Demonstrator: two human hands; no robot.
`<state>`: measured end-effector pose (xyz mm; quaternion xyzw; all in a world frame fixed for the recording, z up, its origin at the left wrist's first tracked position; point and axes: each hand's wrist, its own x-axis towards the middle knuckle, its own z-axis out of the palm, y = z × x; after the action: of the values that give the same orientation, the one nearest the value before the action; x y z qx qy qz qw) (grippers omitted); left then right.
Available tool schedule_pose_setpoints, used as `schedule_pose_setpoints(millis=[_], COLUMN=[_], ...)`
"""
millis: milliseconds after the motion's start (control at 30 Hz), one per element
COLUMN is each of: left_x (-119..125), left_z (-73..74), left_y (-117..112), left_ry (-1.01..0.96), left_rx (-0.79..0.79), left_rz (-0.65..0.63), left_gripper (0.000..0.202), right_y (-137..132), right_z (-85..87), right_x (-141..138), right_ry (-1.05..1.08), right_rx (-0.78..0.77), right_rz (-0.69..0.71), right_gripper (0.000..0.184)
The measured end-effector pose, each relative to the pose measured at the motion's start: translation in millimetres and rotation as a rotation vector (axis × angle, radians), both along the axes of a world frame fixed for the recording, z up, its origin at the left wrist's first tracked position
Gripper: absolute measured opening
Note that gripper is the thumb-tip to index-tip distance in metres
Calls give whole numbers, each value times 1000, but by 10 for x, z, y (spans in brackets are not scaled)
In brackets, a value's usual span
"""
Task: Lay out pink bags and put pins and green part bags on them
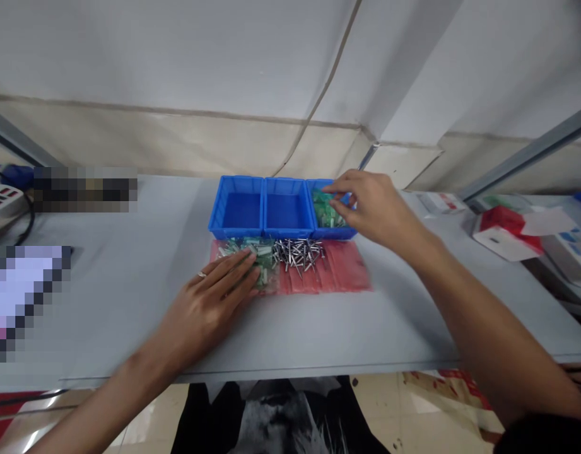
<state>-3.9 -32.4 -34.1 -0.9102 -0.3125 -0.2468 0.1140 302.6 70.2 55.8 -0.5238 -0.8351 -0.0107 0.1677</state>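
Note:
Three blue bins stand side by side at the back of the grey table: a left bin (237,211), a middle bin (287,213), and a right bin (328,234) holding green pieces (326,213). In front lies a red sheet (342,271) with a pile of green plastic pieces (264,258) and silver metal pins (299,252). My left hand (214,302) lies flat, fingers stretched, on the green pile. My right hand (370,205) hovers over the right bin, fingers pinched together; what they hold is too small to make out.
A white power strip with a black cable (6,202) sits at the far left. Red and white boxes (505,230) lie at the right. The table's front edge (290,372) runs close to my body, and a wall rises behind the bins.

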Motion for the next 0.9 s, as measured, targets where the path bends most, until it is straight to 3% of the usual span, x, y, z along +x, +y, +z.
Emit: schedule_pose_setpoints(millis=[100, 200, 467, 633, 900], left_x=[22, 38, 35, 40, -19], left_z=[9, 34, 30, 45, 21], left_y=[9, 2, 5, 26, 47], left_ry=[-1, -26, -77, -39, -81], left_rx=[16, 18, -4, -6, -155], left_rz=[5, -11, -31, -57, -77], left_gripper=[29, 24, 39, 30, 44], right_y=[220, 341, 397, 408, 439], right_z=[10, -81, -131, -169, -214], right_x=[195, 215, 214, 273, 277], right_ry=[-156, -216, -210, -201, -188], right_rx=[-205, -288, -306, -314, -263], right_rz=[66, 99, 89, 75, 75], right_gripper=[40, 53, 55, 62, 58])
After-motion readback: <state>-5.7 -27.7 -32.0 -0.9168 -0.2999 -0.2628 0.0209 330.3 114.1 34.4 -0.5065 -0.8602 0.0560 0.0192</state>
